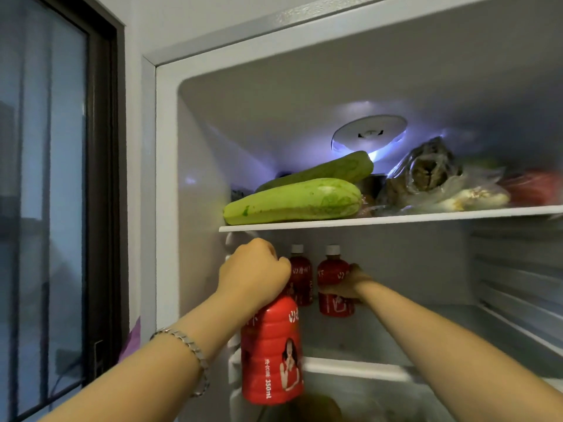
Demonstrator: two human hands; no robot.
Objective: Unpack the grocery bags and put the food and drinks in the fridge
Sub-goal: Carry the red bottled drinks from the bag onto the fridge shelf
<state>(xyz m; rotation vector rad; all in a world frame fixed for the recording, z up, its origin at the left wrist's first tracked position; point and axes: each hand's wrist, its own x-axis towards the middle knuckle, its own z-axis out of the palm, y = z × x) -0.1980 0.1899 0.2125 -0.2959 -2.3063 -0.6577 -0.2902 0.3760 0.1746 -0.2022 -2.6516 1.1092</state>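
My left grip (254, 269) clamps the top of a red drink bottle (271, 354) hanging before the fridge's middle shelf (411, 318); my right grip (347, 284) wraps a shelved bottle (333, 269) beside a third bottle (300, 275); I fear a careless swing topples them.

Squashes (292, 201) lie on the upper shelf (396, 221) — bagged food (426, 178) to their right, bottles (330, 271) beneath.

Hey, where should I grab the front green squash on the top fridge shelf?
I'd take the front green squash around its middle, coming from the front and curling over the top. It lies on its side along the top shelf edge, long flank facing out; a second squash crowds it behind.
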